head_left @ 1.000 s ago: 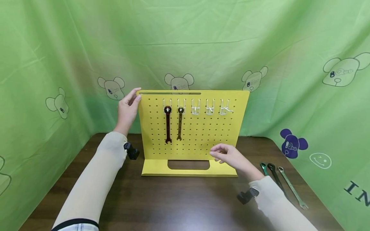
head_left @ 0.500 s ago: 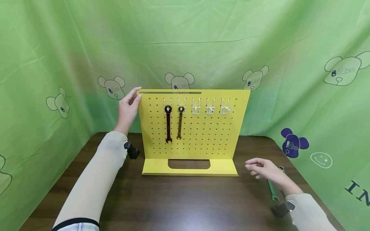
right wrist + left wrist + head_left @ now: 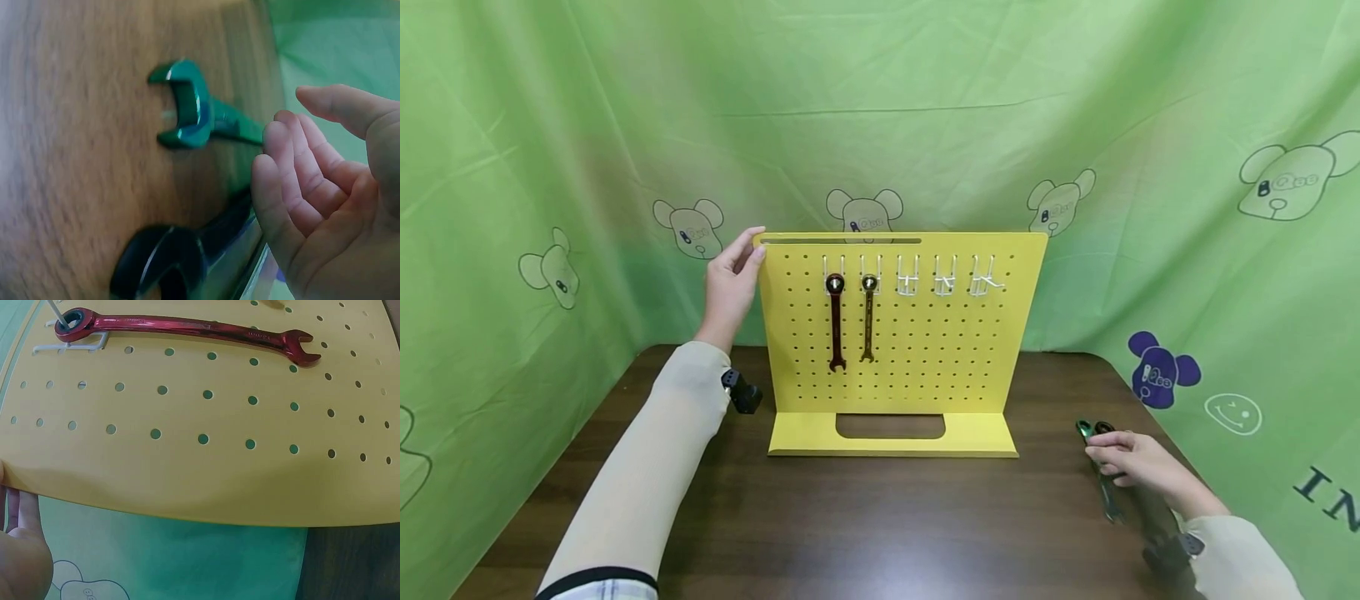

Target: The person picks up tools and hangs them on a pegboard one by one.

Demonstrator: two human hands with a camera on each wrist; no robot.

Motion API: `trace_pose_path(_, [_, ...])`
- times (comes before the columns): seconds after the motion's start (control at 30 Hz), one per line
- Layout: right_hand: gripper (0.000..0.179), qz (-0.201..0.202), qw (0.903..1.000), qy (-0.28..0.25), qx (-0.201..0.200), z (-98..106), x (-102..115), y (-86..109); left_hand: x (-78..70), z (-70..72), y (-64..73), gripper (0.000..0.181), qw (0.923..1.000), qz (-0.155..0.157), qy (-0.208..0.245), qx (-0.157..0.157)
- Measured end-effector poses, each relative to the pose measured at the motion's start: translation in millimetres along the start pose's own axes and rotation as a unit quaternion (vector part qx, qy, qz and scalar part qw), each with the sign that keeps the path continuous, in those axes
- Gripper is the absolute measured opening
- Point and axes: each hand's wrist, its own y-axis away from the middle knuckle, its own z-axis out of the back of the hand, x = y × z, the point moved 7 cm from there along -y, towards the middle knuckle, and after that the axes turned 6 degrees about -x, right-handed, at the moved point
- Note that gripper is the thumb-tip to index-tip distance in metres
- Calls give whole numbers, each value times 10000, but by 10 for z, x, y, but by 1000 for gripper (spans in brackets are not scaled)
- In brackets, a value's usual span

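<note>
A yellow pegboard stands upright on the table. My left hand grips its upper left corner, thumb in front. Two wrenches hang by their ring ends from white hooks: a dark red wrench and, to its right, a smaller dark, brassy wrench. At the right, my right hand hovers over a green wrench on the table, fingers loosely bent and thumb apart from them. A black wrench lies alongside the green one, mostly hidden by the hand in the head view.
Three more white wire hooks line the board's upper right. Its yellow base has a cutout and a raised front lip. The brown wooden table is enclosed by green printed cloth at the back and sides.
My right hand has moved from in front of the pegboard rightward to the wrenches on the table. The left hand keeps its place on the board's corner.
</note>
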Motion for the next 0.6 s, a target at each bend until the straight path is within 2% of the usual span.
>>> trace_pose_path(0.4, [49,-319,9989,227,-239,97,-209,-77,2,-7,-3,32,10000,8,1,-11])
trace_pose_path(0.6, [42,-283,9984,376,-299,80,-260,-138,12,6,-7,33,10000,45,51,-16])
